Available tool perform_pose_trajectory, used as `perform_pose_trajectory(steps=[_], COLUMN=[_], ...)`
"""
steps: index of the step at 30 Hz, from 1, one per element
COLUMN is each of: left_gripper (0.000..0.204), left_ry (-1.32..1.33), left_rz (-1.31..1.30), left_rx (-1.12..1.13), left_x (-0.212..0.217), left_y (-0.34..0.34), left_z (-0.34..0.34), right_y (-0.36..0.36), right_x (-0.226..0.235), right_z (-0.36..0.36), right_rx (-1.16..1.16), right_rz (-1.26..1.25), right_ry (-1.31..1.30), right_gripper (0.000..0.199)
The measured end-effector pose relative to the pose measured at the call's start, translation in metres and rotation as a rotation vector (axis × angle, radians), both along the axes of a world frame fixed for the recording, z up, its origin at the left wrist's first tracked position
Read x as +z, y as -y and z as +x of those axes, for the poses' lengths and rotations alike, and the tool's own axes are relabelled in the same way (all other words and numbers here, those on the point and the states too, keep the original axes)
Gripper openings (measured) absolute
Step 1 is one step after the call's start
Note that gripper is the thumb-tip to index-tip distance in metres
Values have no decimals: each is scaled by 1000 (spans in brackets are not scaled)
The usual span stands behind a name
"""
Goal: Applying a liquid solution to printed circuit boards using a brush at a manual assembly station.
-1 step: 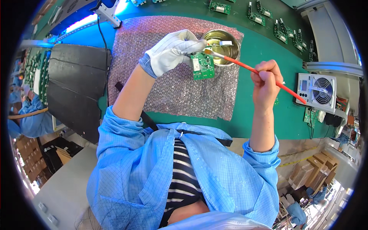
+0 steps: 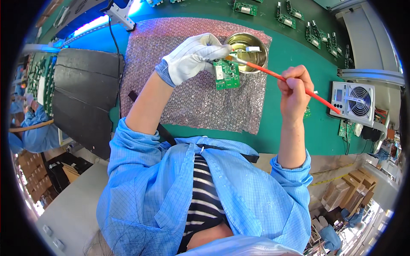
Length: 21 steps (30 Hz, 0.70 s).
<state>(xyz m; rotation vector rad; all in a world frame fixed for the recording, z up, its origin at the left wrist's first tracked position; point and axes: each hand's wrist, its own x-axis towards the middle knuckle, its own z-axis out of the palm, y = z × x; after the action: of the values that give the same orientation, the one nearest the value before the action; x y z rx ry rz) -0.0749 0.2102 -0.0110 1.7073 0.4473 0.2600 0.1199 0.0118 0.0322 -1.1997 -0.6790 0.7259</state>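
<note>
Two hands work over the desk (image 2: pixel 290 136), and between the two pictures neither shifts that I can see: the grips, the brush and the board sit as they did, so the brushing looks to be mid-stroke rather than finished.

Nearest, the right hand (image 2: pixel 294 87), bare, pinches one red-handled brush (image 2: pixel 273 75) like a pen, the handle slanting back toward the desk's right edge and the bristle end reaching the top edge of the board. The left hand (image 2: pixel 192 57), in one white glove, is closed around the upper edge of one small green circuit board (image 2: pixel 226 74), holding it face up, just over one sheet of pink bubble wrap (image 2: pixel 192 106) and just beside the bowl. Whether the board rests on the wrap I cannot tell.

Touching the wrap's far right corner stands one round metal bowl (image 2: pixel 245 42) with a small white piece (image 2: pixel 253 49) in it.

Left of the wrap lie dark mats (image 2: pixel 85 98). At the right edge stands one white fan unit (image 2: pixel 352 100), with a couple of small green boards (image 2: pixel 346 130) just beside it. Along the far edge lie at least four more circuit boards (image 2: pixel 284 19), well apart from the hands.
</note>
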Motion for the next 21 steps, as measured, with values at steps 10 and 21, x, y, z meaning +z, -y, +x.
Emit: perform_pose_trajectory(steps=[10, 21], left_gripper=[31, 40], left_ry=[31, 78], left_rz=[-119, -328], left_rx=[87, 199], left_x=[25, 17], left_y=[11, 7], left_z=[4, 0], right_y=[-6, 3], right_x=[3, 3], right_z=[-1, -3], right_rx=[-33, -6], right_rz=[-23, -61], right_ry=[40, 224], right_gripper=[7, 5])
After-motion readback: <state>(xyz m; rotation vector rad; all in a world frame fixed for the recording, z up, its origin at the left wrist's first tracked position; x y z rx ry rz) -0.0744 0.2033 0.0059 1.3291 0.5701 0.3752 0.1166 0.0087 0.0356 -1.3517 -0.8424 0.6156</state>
